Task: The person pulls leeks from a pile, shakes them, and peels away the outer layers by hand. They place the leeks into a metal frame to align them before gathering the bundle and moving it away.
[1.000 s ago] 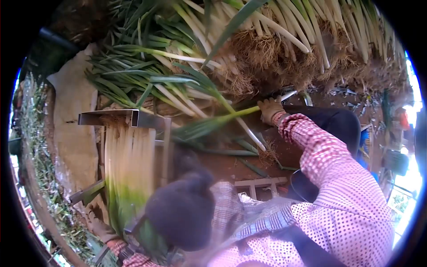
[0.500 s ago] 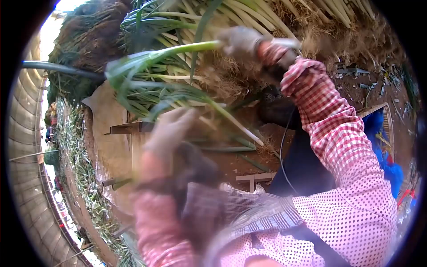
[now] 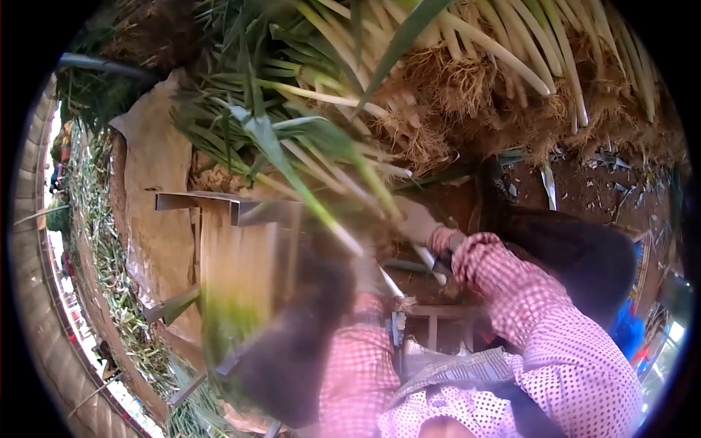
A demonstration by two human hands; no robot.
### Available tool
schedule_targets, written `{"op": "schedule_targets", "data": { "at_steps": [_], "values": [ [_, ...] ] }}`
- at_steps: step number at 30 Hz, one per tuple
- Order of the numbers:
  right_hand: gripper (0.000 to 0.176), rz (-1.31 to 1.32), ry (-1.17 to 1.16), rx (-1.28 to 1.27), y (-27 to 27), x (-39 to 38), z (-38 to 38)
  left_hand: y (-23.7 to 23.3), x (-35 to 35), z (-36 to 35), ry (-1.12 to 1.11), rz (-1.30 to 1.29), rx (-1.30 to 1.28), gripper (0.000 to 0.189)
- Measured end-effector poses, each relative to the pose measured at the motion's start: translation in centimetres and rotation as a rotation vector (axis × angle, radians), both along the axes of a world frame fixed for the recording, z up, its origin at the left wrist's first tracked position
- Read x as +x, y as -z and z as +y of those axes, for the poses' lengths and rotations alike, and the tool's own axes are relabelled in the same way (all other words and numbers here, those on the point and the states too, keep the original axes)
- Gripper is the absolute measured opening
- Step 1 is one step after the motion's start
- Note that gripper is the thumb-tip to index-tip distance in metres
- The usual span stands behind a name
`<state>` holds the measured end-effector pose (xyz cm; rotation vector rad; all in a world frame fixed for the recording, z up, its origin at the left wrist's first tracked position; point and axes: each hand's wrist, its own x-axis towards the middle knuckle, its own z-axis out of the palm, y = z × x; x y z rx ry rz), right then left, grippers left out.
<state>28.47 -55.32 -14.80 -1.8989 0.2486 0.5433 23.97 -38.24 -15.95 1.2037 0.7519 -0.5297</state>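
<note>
My right hand (image 3: 416, 221), in a pale glove, is closed round a long green onion (image 3: 380, 191); its leaves fan out up and left, and its white end shows below the hand. Lower and to the left, my left hand (image 3: 367, 271) is smeared by motion. The white shank of another green onion (image 3: 321, 213) runs down into its fingers. Between and below the hands, a white root end (image 3: 394, 286) sticks out with a small tuft of roots. Just beyond them lies a pile of green onions (image 3: 292, 95), leaves to the left and bushy brown roots to the right.
A metal-edged stand (image 3: 197, 200) is at the left beside a tan sheet (image 3: 157, 168). Trimmed leaves (image 3: 102, 241) litter the strip at far left. My dark-clad knee (image 3: 577, 244) is at the right, near a blue bag (image 3: 626, 328). A small frame (image 3: 438, 312) sits below my hands.
My right hand has come down and toward me from the pile, bringing a green onion. My left hand has moved right and toward me. Both hands are now close together, and the view has shifted.
</note>
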Motion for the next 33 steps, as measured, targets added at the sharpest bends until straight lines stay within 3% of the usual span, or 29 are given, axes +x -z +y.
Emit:
{"op": "schedule_targets", "data": {
  "at_steps": [1, 2, 4, 5, 6, 7, 8, 9, 10, 12, 14, 15, 18, 22, 23, 24, 26, 27, 28, 29, 32, 33],
  "values": [
    [0.059, -0.106, 0.015, 0.051, -1.0, 0.5, 1.2, 0.3, -0.1, -0.1, -0.032, -0.037, -0.106, 0.051],
    [0.044, -0.223, 0.018, 0.004, -2.2, 1.2, 2.9, 0.6, -0.7, -0.1, -0.060, -0.074, -0.213, 0.056],
    [0.038, -0.455, -0.221, 0.015, -2.4, 4.9, 4.8, 1.5, -0.4, 0.5, -0.179, 0.089, -0.584, 0.061],
    [0.027, -0.373, -0.547, -0.125, -5.8, 8.7, 4.1, 0.8, 0.6, 0.4, -0.122, 0.033, -0.550, 0.044],
    [0.018, -0.516, -0.693, -0.585, -9.4, 11.7, 4.0, -0.1, 1.0, 0.6, -0.073, -0.017, -0.511, 0.027],
    [0.016, -0.447, -0.590, -0.679, -9.8, 15.5, 3.9, -1.3, 1.7, 0.6, -0.083, -0.013, -0.554, 0.026],
    [0.019, -0.898, -0.165, -0.698, -6.8, 17.1, 2.6, -2.5, 2.5, 0.3, -0.099, -0.005, -0.600, 0.025],
    [0.027, -0.919, 0.043, -0.919, -4.2, 19.8, 2.8, -3.2, 3.3, 0.1, -0.113, -0.002, -0.650, 0.024],
    [0.028, -0.631, -0.049, -0.866, -2.7, 22.8, 2.1, -3.3, 3.9, 0.2, -0.129, -0.075, -0.682, 0.022],
    [0.028, -0.285, -0.298, -0.865, -3.5, 24.3, 1.9, -3.0, 4.9, 0.3, -0.148, -0.024, -0.463, 0.031],
    [0.027, -0.167, -0.649, -0.974, -5.5, 23.6, 2.7, -2.3, 5.3, 0.3, -0.194, 0.085, -0.139, 0.023],
    [0.024, -0.168, -0.614, -0.826, -7.3, 21.8, 2.4, -1.8, 5.6, 0.3, -0.214, 0.131, 0.023, 0.019],
    [0.025, -0.090, -0.311, -0.828, -3.9, 20.8, 2.8, -1.9, 5.9, 0.7, -0.315, 0.208, -0.030, 0.012],
    [0.027, -0.051, -0.320, -0.612, -3.6, 18.3, 5.4, -2.3, 5.8, 1.5, -0.354, 0.142, -0.236, 0.013],
    [0.028, 0.009, -0.272, -0.598, -2.3, 17.6, 5.9, -0.9, 5.5, 3.0, -0.369, 0.115, -0.611, 0.013],
    [0.030, 0.068, -0.218, -0.580, -0.1, 17.1, 6.5, 0.0, 5.7, 3.1, -0.365, 0.028, -0.763, 0.014],
    [0.041, 0.072, -0.337, -0.612, 10.2, 15.1, 7.8, 0.7, 5.8, 3.3, -0.359, -0.145, -1.051, 0.015],
    [0.044, 0.171, -0.324, -0.504, 8.9, 14.5, 7.9, -0.8, 6.0, 3.3, -0.387, 0.040, -0.873, 0.016],
    [0.046, 0.270, -0.307, -0.401, 7.5, 13.8, 7.7, 0.3, 6.0, 4.3, -0.313, 0.112, -0.947, 0.017],
    [0.048, 0.164, -0.290, -0.326, 8.4, 12.8, 7.4, 1.3, 6.1, 5.3, -0.235, 0.184, -1.016, 0.018],
    [0.049, 0.231, -0.593, -0.235, 3.0, 12.9, 2.7, -1.5, 6.8, 2.9, -0.272, 0.158, -0.626, 0.020],
    [0.049, 0.306, -0.520, 0.002, -0.8, 12.6, 0.1, -2.5, 7.0, 2.1, -0.304, 0.150, -0.463, 0.020]
  ]
}}
